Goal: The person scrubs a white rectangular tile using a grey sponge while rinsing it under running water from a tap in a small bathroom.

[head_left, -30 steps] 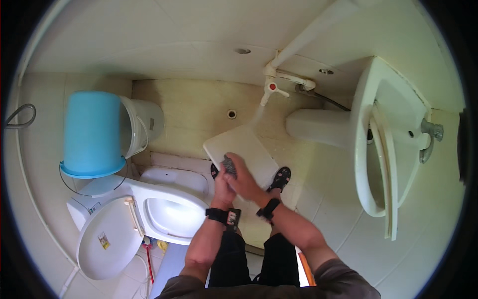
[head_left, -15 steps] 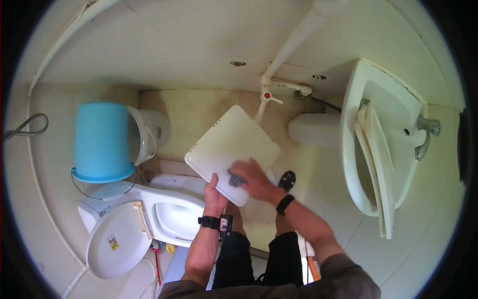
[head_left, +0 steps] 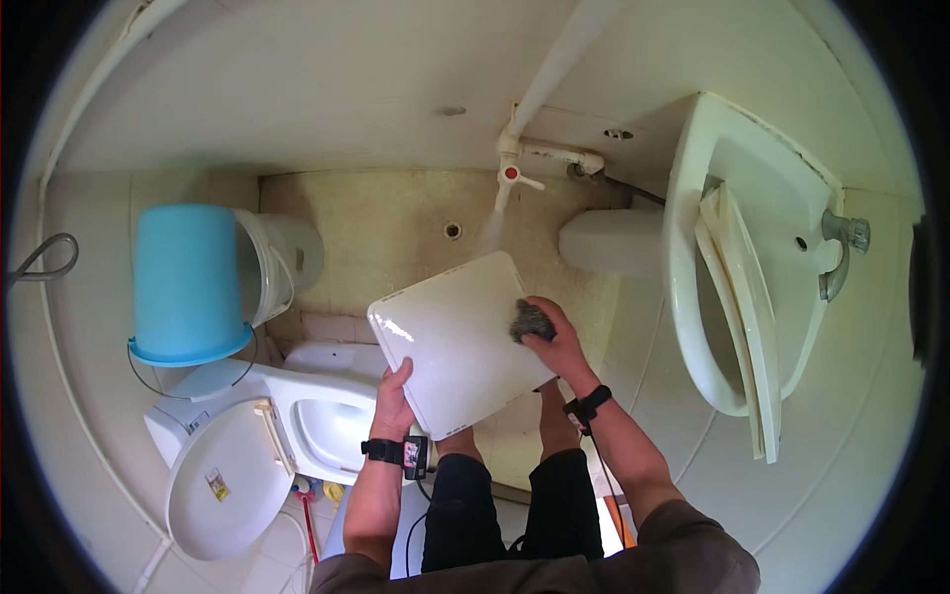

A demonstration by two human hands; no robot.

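A white square panel with rounded corners and slotted edges is held out in front of me, tilted. Its near-left edge is gripped by my left hand, thumb on top and fingers hidden underneath. Bunched in my right hand is a grey steel wool scrubber, at the panel's right edge. Bright glare shows on the panel's left corner. Beyond the panel, a white tap with a red-centred handle runs water toward the floor.
On the right stands a washbasin with white panels leaning in it. A blue bucket and a white bucket lie at left, above the toilet with its lid. A floor drain lies near the tap.
My right hand has moved the scrubber from the panel's near part to its right edge. The panel has turned and come nearer, uncovering the floor drain.
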